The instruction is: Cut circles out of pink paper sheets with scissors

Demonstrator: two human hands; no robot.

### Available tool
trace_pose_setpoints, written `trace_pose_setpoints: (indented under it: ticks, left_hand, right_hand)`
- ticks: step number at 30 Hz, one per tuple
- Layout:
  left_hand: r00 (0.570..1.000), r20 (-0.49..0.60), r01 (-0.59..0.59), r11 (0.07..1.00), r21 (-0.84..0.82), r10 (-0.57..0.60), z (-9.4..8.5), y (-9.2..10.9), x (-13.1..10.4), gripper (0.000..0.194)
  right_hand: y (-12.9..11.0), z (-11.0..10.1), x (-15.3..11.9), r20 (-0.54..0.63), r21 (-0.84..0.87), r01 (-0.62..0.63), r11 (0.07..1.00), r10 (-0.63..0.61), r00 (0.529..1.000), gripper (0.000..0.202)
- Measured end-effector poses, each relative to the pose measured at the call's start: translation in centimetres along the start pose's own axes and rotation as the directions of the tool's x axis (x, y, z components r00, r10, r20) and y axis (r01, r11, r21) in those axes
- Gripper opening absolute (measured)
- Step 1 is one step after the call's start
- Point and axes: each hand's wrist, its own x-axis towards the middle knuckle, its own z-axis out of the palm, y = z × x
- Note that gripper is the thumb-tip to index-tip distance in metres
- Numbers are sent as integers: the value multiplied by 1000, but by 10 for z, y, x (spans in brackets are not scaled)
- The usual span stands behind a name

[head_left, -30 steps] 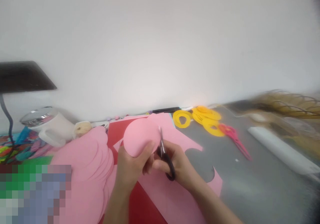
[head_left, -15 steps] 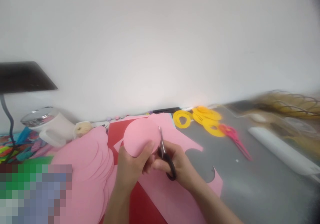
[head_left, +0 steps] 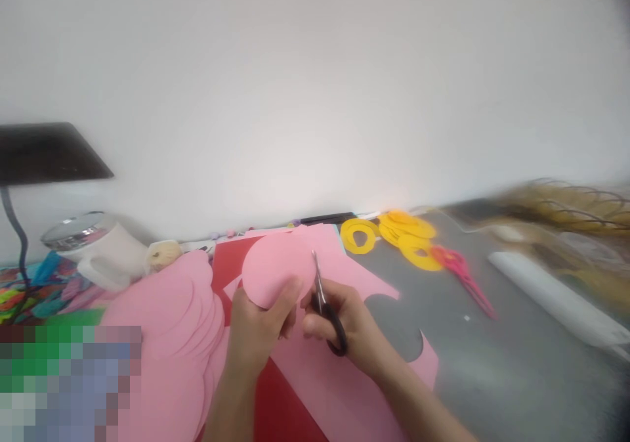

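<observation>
Pinched between the thumb and fingers of my left hand (head_left: 263,324) is a round pink paper disc (head_left: 275,265), held up above the table. My right hand (head_left: 347,314) grips black-handled scissors (head_left: 322,301), with thumb and fingers at the loops. The blades point away from me, right at the disc's right edge, and look nearly closed. Beneath both hands lie pink paper sheets (head_left: 329,376) with curved cut-outs, over a red sheet (head_left: 288,406). Left of my left hand, many pink paper discs (head_left: 157,317) are piled in overlapping layers.
Yellow paper rings (head_left: 406,232) and pink scissors (head_left: 465,278) lie to the right, near a long white object (head_left: 556,297). At the left stand a white mug (head_left: 111,251) and a dark lamp-like panel (head_left: 49,153). A white wall (head_left: 315,100) rises behind the table.
The disc and my left hand have shifted very slightly left, leaving the disc's edge a little apart from the scissor tips. Everything else stays put.
</observation>
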Motion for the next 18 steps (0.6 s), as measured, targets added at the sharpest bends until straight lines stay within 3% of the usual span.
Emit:
trace_pose_setpoints:
  ticks: [13, 18]
  left_hand:
    - [1000, -13, -9, 999, -45, 9, -1, -2, 2, 45]
    - [1000, -25, 1, 998, -55, -2, -1, -1, 1, 47]
  right_hand:
    - [2, 1, -1, -39, 21, -94, 995, 95, 995, 38]
    - [0, 0, 0, -66, -3, -23, 1000, 23, 998, 36]
